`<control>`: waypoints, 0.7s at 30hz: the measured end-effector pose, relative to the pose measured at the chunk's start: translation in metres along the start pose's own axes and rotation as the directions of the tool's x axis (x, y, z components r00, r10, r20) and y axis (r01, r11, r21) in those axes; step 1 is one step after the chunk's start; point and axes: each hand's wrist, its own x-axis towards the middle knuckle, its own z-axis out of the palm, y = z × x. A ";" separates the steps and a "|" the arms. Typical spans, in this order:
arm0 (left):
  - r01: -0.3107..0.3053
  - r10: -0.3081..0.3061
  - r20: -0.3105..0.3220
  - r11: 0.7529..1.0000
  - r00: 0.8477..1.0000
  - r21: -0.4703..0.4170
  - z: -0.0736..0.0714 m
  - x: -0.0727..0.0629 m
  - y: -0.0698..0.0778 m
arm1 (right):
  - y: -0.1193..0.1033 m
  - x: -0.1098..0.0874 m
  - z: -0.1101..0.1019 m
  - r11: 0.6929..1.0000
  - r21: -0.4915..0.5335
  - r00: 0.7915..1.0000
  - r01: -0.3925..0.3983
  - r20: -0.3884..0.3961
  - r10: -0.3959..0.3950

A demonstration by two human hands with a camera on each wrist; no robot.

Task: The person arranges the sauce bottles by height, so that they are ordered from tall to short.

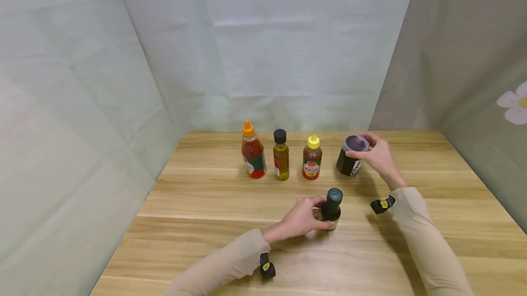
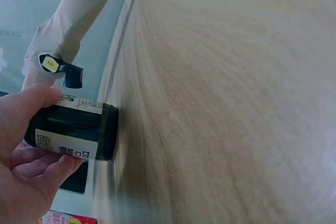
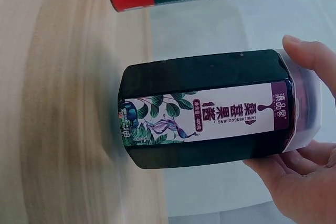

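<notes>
My left hand [image 1: 302, 218] grips a dark glass bottle [image 1: 332, 205] with a black cap, near the front middle of the table. In the left wrist view, thumb and fingers wrap its labelled sides, and its base [image 2: 110, 132] is right at the wood. Farther back on the right, my right hand [image 1: 379, 158] holds a dark jam jar [image 1: 347, 162] by its pale translucent lid [image 3: 307, 108]. Thumb and fingers sit on opposite sides of that lid. The jar's white and purple label [image 3: 220, 111] shows in the right wrist view, its base close to the tabletop.
Left of the jar, a row holds a small red sauce bottle [image 1: 311, 163] with a yellow nozzle, an oil bottle [image 1: 282, 161] with a black cap, and a larger red sauce bottle [image 1: 254, 156] with an orange tip. Pale cloth [image 1: 296, 58] hangs behind the wooden table [image 1: 197, 195].
</notes>
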 end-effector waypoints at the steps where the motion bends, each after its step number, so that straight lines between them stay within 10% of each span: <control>1: -0.001 0.001 0.001 1.000 1.000 0.000 0.000 0.000 0.000 | 0.001 0.000 0.002 1.000 -0.002 1.000 0.004 0.005 -0.004; 21: -0.003 0.003 -0.004 1.000 1.000 0.004 0.002 0.000 -0.002 | 0.006 -0.001 0.011 1.000 0.004 0.998 0.024 0.055 -0.024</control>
